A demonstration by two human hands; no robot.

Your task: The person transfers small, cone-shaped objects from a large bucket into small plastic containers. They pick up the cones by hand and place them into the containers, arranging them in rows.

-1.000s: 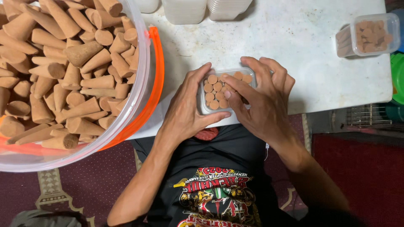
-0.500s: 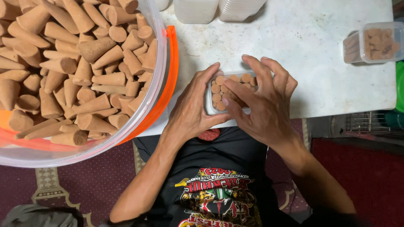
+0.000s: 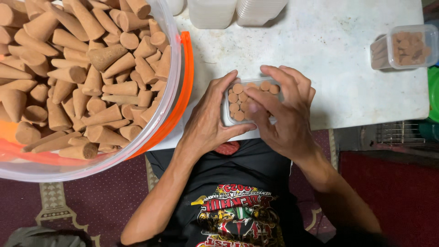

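A small clear plastic box (image 3: 238, 107), rectangular with rounded corners, is set on the white tabletop (image 3: 329, 59) close to its near edge. It is packed with brown cones (image 3: 238, 98) stood upright, so that only their round flat bases are seen from above. The box is held on its left side by the left hand (image 3: 208, 123): the thumb is laid along the near edge and the fingers (image 3: 224, 82) are curled round the far corner, closed against the wall. The right half of the box is covered by the right hand (image 3: 286, 114), whose fingers (image 3: 267, 103) are spread loosely and laid flat on top of the cones; whether a cone is pinched beneath them cannot be told.

To the left, touching the tabletop's edge, a large clear tub (image 3: 171, 55) with an orange rim is heaped with loose cones of the same brown. At the far edge, stacks of empty clear boxes (image 3: 212, 11) are seen. Well apart at the right, another small box (image 3: 404, 45), already filled, is lying on its side.
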